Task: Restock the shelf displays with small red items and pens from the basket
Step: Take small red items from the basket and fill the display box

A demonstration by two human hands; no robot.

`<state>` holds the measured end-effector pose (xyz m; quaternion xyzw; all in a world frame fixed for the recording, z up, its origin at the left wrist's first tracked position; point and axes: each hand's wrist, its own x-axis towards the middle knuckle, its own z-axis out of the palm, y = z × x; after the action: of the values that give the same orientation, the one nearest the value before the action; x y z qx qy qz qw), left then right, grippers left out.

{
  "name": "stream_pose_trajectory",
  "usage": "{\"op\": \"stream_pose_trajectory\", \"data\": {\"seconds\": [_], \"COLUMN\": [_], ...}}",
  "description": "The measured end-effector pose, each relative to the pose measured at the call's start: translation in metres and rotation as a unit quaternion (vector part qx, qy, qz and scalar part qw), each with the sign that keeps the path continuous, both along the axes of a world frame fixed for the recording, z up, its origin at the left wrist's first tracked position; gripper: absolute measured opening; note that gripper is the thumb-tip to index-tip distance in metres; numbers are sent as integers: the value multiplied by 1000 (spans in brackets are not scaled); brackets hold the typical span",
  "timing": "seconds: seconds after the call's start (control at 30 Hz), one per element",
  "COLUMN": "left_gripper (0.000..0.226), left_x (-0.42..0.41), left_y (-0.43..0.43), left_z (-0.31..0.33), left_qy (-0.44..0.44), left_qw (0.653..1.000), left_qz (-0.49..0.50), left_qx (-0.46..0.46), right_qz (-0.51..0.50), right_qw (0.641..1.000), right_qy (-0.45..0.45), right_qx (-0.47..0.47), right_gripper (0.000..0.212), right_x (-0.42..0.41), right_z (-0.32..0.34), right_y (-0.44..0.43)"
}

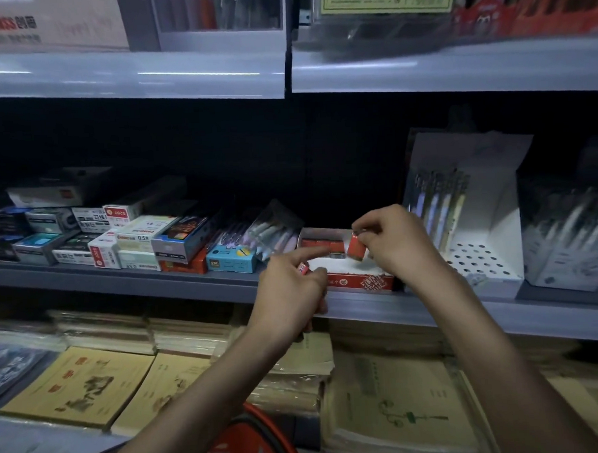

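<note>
A person stands at a dim stationery shelf (431, 314), both bare arms reaching in over a red-fronted display box (358, 282) that sits at the shelf's front edge. The right hand (396, 244) pinches a small red item (355, 247) between thumb and fingertips and holds it, slightly tilted, just above the box's open white interior, near a row of red items (320, 244) lined up along the back of the box. The left hand (290, 293) hovers in front of the box's left corner with the index finger stretched toward that row, while the other fingers curl round a red-and-white piece (303, 269) that peeps out beside the thumb; whether more lies in that palm cannot be told. Just to the right of the box stands a white cardboard pen display (484, 256) with a perforated base and a few pens (439, 204) upright at its back. To the left, clear packs of pastel pens (277, 232) lean against stacked stationery boxes (137, 238). Below the shelf lie piles of yellowish exercise books (78, 386), and the rim of a red basket (255, 440) shows at the bottom edge between the forearms. The upper shelf (130, 78) carries blurred goods.
</note>
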<state>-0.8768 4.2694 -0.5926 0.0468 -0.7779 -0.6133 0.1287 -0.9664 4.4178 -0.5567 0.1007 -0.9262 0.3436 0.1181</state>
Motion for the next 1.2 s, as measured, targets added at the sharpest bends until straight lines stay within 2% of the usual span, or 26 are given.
{"op": "stream_pose_trajectory", "data": {"seconds": [0.13, 0.27, 0.37, 0.53, 0.8, 0.9, 0.97, 1.03, 1.1, 1.17, 1.2], "left_gripper": [35, 36, 38, 40, 39, 33, 27, 28, 35, 37, 38], "left_x": [1, 0, 0, 2, 2, 2, 4, 6, 7, 7, 8], "left_y": [0, -1, -4, -4, -5, -8, -9, -9, -8, -7, -6], "left_z": [-6, -11, -13, -17, -19, -18, -13, -4, 4, 12, 15], "left_qy": [-7, -17, -24, -28, -45, -53, -53, -67, -97, -114, -114], "left_qw": [994, 987, 987, 989, 992, 998, 989, 955, 913, 875, 866], "left_qz": [-5, -6, -9, -12, -17, -34, -69, -98, -111, -113, -109], "left_qx": [-109, -158, -159, -144, -117, -23, 121, 271, 379, 457, 475], "right_qz": [-47, -51, -41, -25, 11, 24, 32, 51, 95, 152, 179], "right_qw": [989, 987, 984, 973, 982, 985, 991, 997, 995, 983, 975], "right_qy": [-13, 25, 27, -27, -31, -31, -16, 23, 23, -6, -17], "right_qx": [137, 151, 173, 228, 186, 166, 131, 60, -32, -106, -128], "right_gripper": [17, 24, 24, 23, 28, 31, 35, 41, 45, 42, 37], "right_x": [-10, -13, -4, 14, 12, 16, 21, 29, 44, 61, 69], "right_z": [-4, -9, -4, -4, -10, -9, -8, -3, 4, 13, 16], "right_y": [-12, -17, -16, -13, -12, -9, -6, -2, -2, -4, -5]}}
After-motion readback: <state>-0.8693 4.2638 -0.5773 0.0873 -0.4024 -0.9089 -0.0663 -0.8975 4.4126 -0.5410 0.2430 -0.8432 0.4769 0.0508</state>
